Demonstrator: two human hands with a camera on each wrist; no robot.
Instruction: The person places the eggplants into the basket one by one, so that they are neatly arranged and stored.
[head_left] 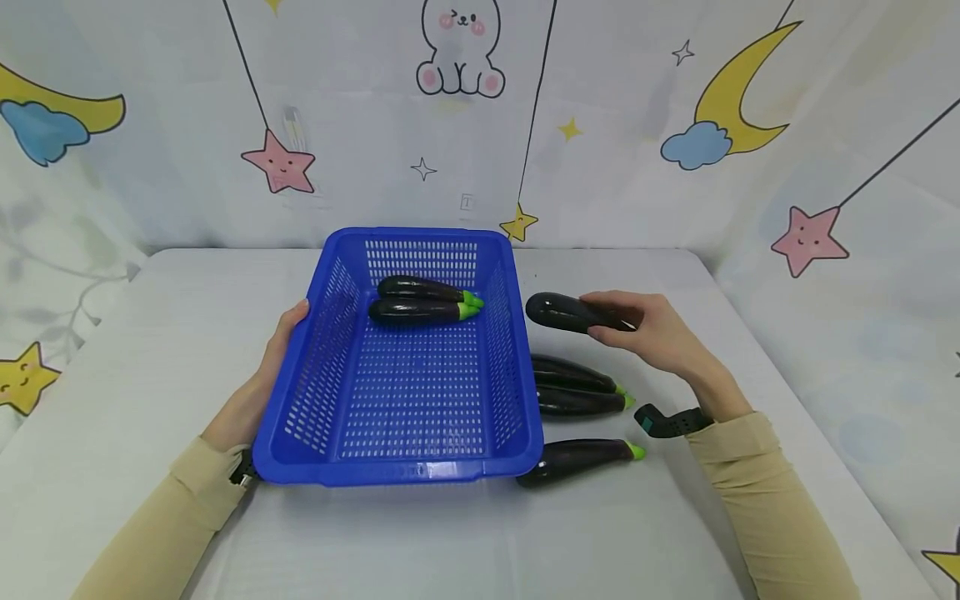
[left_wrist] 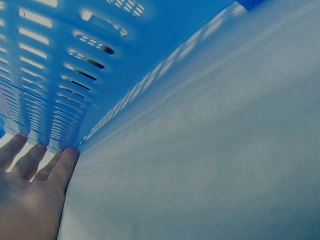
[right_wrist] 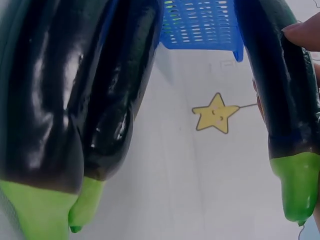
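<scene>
Head view: with the right forearm point(head_left: 772, 508) angled inward, the right hand point(head_left: 660, 333) pinches an eggplant point(head_left: 557, 312) between thumb and fingers, just right of a blue plastic basket point(head_left: 405, 472); the left hand point(head_left: 262, 379) lies, fingers extended, against the basket's left outer side.

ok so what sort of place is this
Probably an improvised indoor tabletop setup, though the wider room isn't visible: a flat white table, a pale cartoon-printed backdrop behind it, and a blue perforated plastic basket holding two glossy blackish-purple eggplants.
</scene>
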